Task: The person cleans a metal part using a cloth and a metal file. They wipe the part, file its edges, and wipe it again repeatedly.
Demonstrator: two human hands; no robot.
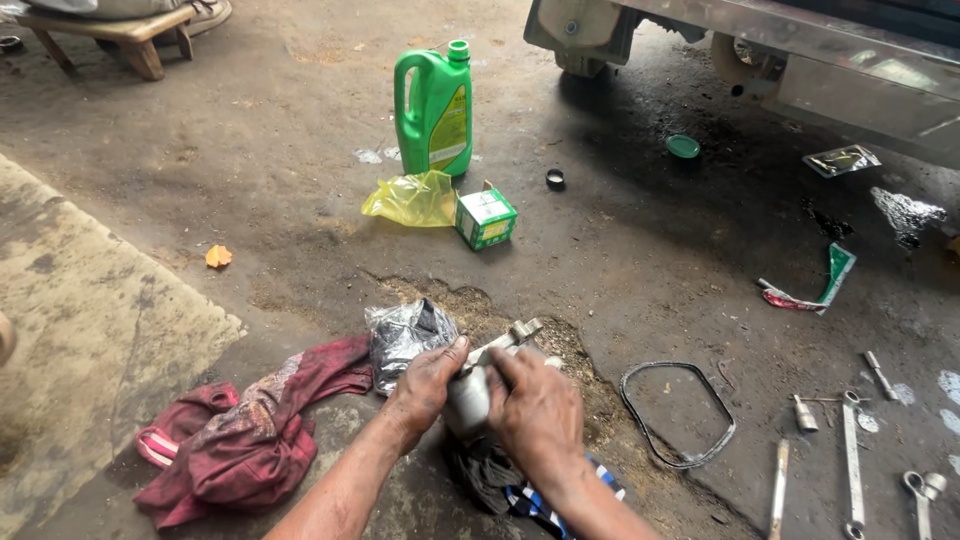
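Workshop floor, oil-stained concrete, seen from above the hands. Both hands grip a small grey metal engine part (478, 385) low in the centre of the view, held just above a dark rag (480, 470) on the ground. Left hand (428, 385) wraps the part's left side, fingers curled shut around it, thumb up toward the bracket end. Right hand (538, 410) covers the right side, fingers pressed down over the top; both hands grimy.

Just left of the hands: a crumpled clear plastic bag (402, 335), touching a maroon cloth (250, 435) that spreads toward the lower left. Right of the hands, a thin black gasket loop (680, 412) lies flat on the floor. Further right, several spanners and sockets (852, 465) are laid out.

Well beyond the hands: a green oil jug (434, 108) stands upright, capped, with a yellow plastic bag (412, 200) and a small green-and-white carton (486, 216) just in front of it. A green cap (683, 146) lies near the vehicle's underside (800, 60), top right.
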